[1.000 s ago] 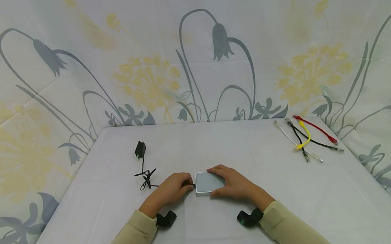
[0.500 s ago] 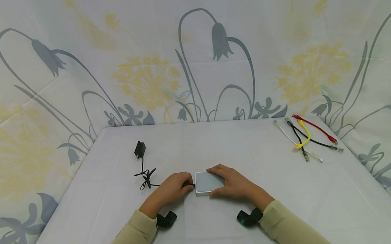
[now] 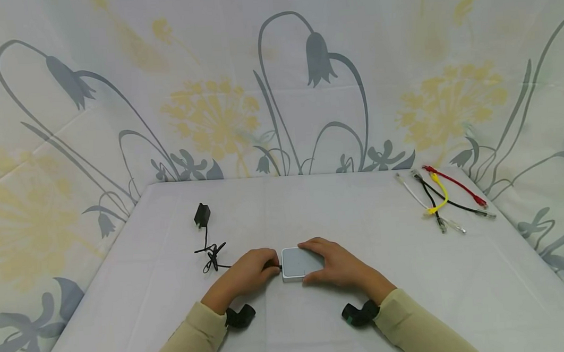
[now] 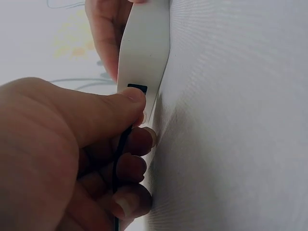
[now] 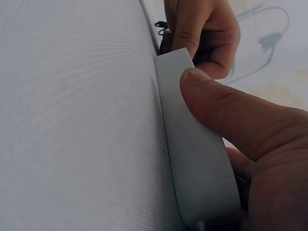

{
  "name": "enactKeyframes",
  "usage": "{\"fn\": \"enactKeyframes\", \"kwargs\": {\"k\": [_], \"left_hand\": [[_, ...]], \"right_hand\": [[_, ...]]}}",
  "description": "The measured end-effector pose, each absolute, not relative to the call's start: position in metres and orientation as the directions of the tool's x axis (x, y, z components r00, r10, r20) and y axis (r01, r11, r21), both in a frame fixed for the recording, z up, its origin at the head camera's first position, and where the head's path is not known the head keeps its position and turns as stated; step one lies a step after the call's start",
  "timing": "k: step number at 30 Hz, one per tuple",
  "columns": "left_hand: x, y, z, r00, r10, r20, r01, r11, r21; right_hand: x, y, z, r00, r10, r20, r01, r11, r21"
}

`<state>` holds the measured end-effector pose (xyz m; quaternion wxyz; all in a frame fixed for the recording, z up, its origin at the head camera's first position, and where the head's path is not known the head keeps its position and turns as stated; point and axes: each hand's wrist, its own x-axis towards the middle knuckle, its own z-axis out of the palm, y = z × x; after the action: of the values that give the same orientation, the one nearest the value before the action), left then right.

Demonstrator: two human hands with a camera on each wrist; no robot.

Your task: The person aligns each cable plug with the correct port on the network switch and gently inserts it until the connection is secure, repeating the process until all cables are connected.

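A small flat white box (image 3: 300, 263) with a grey top lies on the table in front of me. My right hand (image 3: 336, 263) grips it from the right, thumb along the near side and fingers at the far side. On its left, my left hand (image 3: 254, 270) pinches the black plug (image 4: 137, 88) of a thin cable, right at the box's side wall. From there the black cable (image 4: 118, 161) runs down through the curled fingers in the left wrist view. It leads to a tied bundle (image 3: 212, 258) and a black power adapter (image 3: 202, 216) farther back.
At the back right lie several short network cables: a red one (image 3: 455, 184), a yellow one (image 3: 442, 195), black ones (image 3: 460, 207) and a white one (image 3: 411, 191). A flower-patterned curtain (image 3: 277, 80) rises behind the white table (image 3: 283, 208).
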<state>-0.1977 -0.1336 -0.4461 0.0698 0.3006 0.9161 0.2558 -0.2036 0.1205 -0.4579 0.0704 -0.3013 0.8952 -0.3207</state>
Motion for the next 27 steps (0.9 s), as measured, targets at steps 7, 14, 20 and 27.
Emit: {"fn": "enactKeyframes", "kwargs": {"k": [7, 14, 20, 27], "left_hand": [[-0.1975, -0.1328, -0.4456, -0.815, 0.579, 0.014, 0.502, 0.694, 0.515], [-0.1988, -0.1338, -0.4454, -0.815, 0.579, 0.002, 0.490, 0.687, 0.537], [-0.2001, -0.1334, -0.4458, -0.808, 0.589, 0.011, 0.503, 0.680, 0.533], [-0.1998, -0.1321, -0.4477, -0.802, 0.596, 0.036, 0.522, 0.671, 0.527]], "right_hand": [[-0.2038, 0.1196, -0.4576, -0.811, -0.583, 0.052, -0.482, 0.614, -0.625], [-0.2043, 0.1193, -0.4578, -0.814, -0.579, 0.049, -0.477, 0.619, -0.624], [-0.2048, 0.1197, -0.4579, -0.815, -0.577, 0.050, -0.478, 0.621, -0.621], [-0.2058, 0.1199, -0.4585, -0.805, -0.590, 0.060, -0.494, 0.612, -0.617]]}}
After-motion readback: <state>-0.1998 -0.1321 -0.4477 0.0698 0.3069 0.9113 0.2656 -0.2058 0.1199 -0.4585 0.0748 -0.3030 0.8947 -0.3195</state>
